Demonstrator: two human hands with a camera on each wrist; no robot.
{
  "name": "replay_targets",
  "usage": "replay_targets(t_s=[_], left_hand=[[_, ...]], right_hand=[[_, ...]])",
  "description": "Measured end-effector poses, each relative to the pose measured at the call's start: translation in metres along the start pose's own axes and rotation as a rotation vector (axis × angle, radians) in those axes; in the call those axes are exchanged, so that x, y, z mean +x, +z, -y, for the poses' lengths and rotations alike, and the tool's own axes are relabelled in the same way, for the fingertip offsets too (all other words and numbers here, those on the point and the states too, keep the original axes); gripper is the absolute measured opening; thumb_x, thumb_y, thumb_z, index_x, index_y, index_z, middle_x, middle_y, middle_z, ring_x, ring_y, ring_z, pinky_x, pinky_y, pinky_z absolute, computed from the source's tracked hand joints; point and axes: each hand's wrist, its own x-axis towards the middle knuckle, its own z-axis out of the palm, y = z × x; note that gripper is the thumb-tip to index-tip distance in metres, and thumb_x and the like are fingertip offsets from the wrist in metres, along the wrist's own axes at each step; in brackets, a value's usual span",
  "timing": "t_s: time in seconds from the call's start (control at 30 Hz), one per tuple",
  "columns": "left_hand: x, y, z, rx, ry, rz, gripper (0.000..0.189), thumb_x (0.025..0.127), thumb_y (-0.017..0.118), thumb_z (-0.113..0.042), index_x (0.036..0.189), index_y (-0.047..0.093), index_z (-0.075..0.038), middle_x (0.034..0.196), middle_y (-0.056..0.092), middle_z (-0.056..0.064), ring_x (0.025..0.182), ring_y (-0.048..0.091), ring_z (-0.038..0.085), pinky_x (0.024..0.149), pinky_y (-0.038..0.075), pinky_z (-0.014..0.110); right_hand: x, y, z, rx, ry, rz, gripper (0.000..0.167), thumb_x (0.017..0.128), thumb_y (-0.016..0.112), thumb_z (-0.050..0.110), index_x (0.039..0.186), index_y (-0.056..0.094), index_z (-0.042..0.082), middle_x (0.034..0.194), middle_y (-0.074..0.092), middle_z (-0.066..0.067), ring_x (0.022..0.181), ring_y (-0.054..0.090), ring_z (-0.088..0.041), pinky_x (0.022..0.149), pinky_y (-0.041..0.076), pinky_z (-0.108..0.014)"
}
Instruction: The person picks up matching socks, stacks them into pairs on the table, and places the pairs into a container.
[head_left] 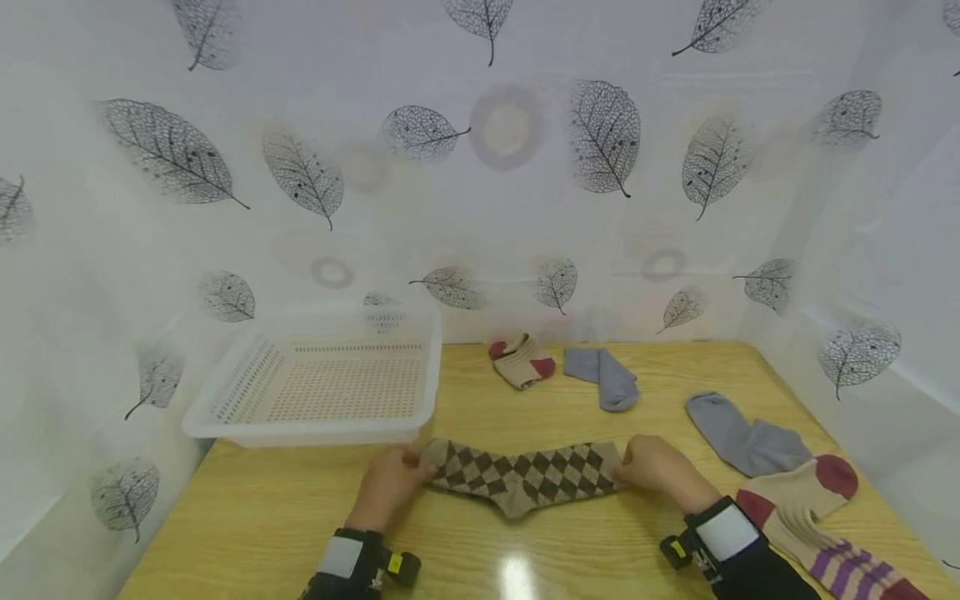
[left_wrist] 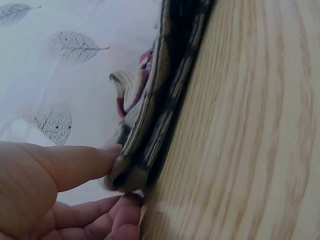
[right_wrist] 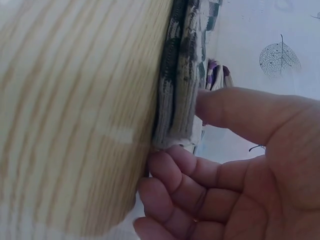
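Note:
A brown argyle sock is stretched sideways on the wooden table, its heel bulging toward the person. My left hand pinches its left end. At the right end, the thumb and fingers of my right hand pinch the fabric. In the left wrist view, the left thumb presses the upper face of the sock while the fingertips curl at its end. Two layers of knit show edge-on in the right wrist view, where the right thumb touches the side of the sock.
A white plastic basket stands at the back left. Behind the sock lie a beige and maroon sock and a grey sock. To the right are another grey sock, a beige-maroon one and a purple-striped one.

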Motion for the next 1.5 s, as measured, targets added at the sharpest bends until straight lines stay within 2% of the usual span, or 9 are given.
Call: replay_targets(t_s=[0.17,0.33,0.47,0.63,0.87,1.03,1.23,1.37,1.5], left_hand=[[0.001,0.001,0.004,-0.007,0.011,0.022,0.023,0.088,0.080,-0.022,0.081,0.074,-0.001,0.081,0.070,0.009,0.074,0.060,0.022,0.063,0.050,0.035],[-0.001,0.004,0.004,-0.023,0.043,0.018,0.023,0.087,0.079,-0.018,0.070,0.069,-0.005,0.068,0.060,0.001,0.065,0.050,0.016,0.057,0.039,0.027],[-0.005,0.003,0.000,-0.035,0.050,0.019,0.022,0.087,0.078,-0.016,0.071,0.068,-0.005,0.067,0.058,0.001,0.063,0.049,0.016,0.056,0.039,0.028],[-0.007,0.000,-0.002,-0.081,0.056,0.041,0.015,0.089,0.076,-0.013,0.081,0.067,-0.005,0.077,0.063,0.003,0.071,0.054,0.017,0.062,0.043,0.029],[-0.013,-0.008,-0.011,-0.124,0.076,0.087,0.013,0.091,0.075,-0.014,0.093,0.068,-0.003,0.087,0.069,0.006,0.079,0.061,0.019,0.067,0.051,0.032],[-0.023,-0.026,-0.027,-0.117,0.138,0.066,0.023,0.090,0.077,-0.014,0.105,0.067,-0.001,0.099,0.072,0.012,0.088,0.068,0.023,0.073,0.059,0.039],[-0.031,-0.058,-0.045,-0.173,0.185,0.007,0.013,0.092,0.076,-0.012,0.099,0.068,-0.005,0.087,0.074,0.005,0.073,0.065,0.014,0.062,0.054,0.030],[-0.029,-0.084,-0.047,-0.136,0.204,-0.050,0.014,0.094,0.073,-0.014,0.102,0.067,-0.004,0.087,0.076,0.006,0.074,0.065,0.012,0.062,0.053,0.027],[-0.025,-0.111,-0.044,-0.114,0.193,-0.080,0.020,0.098,0.069,-0.016,0.110,0.065,-0.001,0.093,0.078,0.013,0.077,0.071,0.019,0.066,0.056,0.030]], right_hand=[[-0.002,0.001,-0.001,0.024,-0.002,0.002,0.048,0.087,0.075,0.018,0.052,0.042,0.018,0.052,0.032,0.010,0.050,0.029,-0.007,0.049,0.022,-0.020],[0.001,0.002,-0.002,0.049,-0.021,0.007,0.047,0.088,0.073,0.016,0.055,0.039,0.019,0.053,0.031,0.010,0.051,0.029,-0.007,0.050,0.023,-0.021],[0.002,0.003,-0.002,0.071,-0.021,0.013,0.040,0.089,0.073,0.015,0.062,0.043,0.016,0.058,0.036,0.006,0.054,0.033,-0.010,0.052,0.027,-0.023],[0.004,0.001,0.002,0.069,-0.011,-0.003,0.024,0.088,0.074,0.014,0.077,0.054,0.007,0.071,0.051,-0.002,0.064,0.048,-0.017,0.056,0.037,-0.027],[0.002,-0.016,0.016,0.096,-0.088,-0.102,0.021,0.089,0.077,0.015,0.081,0.059,0.007,0.073,0.062,-0.003,0.066,0.057,-0.017,0.058,0.046,-0.030],[-0.003,-0.039,0.032,0.126,-0.157,-0.157,0.019,0.091,0.075,0.017,0.089,0.061,0.004,0.076,0.067,-0.005,0.065,0.061,-0.015,0.057,0.048,-0.030],[-0.007,-0.065,0.057,0.189,-0.223,-0.236,0.024,0.095,0.072,0.016,0.107,0.059,-0.001,0.096,0.074,-0.017,0.075,0.070,-0.021,0.064,0.056,-0.035],[-0.010,-0.079,0.076,0.203,-0.278,-0.295,0.024,0.097,0.070,0.018,0.109,0.059,0.000,0.102,0.073,-0.020,0.087,0.071,-0.028,0.070,0.058,-0.039],[-0.009,-0.087,0.095,0.265,-0.332,-0.330,0.023,0.098,0.069,0.017,0.110,0.059,0.001,0.099,0.072,-0.017,0.082,0.069,-0.023,0.071,0.056,-0.036]])
